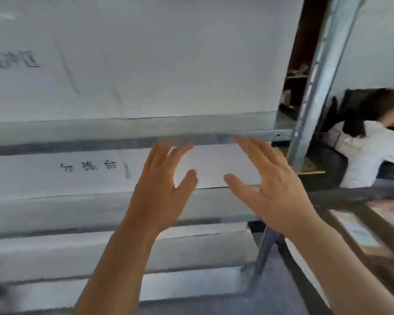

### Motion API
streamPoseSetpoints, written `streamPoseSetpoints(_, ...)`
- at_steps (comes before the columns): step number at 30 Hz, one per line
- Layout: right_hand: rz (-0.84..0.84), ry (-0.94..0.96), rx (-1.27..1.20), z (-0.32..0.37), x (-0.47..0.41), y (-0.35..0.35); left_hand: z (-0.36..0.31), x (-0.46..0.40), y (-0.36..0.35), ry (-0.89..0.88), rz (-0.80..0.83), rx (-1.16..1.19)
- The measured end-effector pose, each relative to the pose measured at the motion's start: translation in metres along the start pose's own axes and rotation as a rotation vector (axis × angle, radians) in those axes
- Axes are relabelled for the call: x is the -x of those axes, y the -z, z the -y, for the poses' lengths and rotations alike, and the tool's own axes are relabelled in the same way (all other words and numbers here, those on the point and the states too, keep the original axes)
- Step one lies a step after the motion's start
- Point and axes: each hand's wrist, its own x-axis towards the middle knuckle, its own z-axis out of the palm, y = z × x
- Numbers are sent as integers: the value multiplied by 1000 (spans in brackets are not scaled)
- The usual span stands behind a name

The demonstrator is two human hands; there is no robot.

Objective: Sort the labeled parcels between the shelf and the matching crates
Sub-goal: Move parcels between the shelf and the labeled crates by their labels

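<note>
Both hands are raised in front of a metal shelf [191, 128] with several tiers. The left hand [162, 185] has its fingers straight and slightly spread, thumb out to the right; it holds nothing. The right hand [266, 180] mirrors it — fingers extended toward the front rail of the upper tier, thumb pointing left, nothing held. The two hands are near each other but apart, with a gap between the thumbs.

Behind that gap lies a white sheet surface [214, 164] on the tier below the rail. Whether this is a parcel or only the shelf lining cannot be told; no parcel or crate is plainly identifiable. Printed characters [89, 167] sit on the same tier, left of the left hand. Blurred characters [11, 59] mark the white lining of the tier above.

A grey upright post [314, 87] stands at the shelf's right end. Beyond it — at far right — a person in a white top [371, 151] leans forward.
</note>
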Motion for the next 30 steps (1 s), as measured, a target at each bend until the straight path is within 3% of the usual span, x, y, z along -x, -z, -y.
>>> streamPoseSetpoints(7,65,253,-216,207,-73,-171,161,66,200,248,-180,-185)
streamPoseSetpoints(13,154,417,-340,353,-121,-281,261,106,331,419,-286,-278)
streamPoseSetpoints(20,179,500,-479,448,-206,-380,374,97,420,538,-386,-388)
streamPoseSetpoints(30,217,543,-527,554,-337,-479,490,12,508,560,-495,-363)
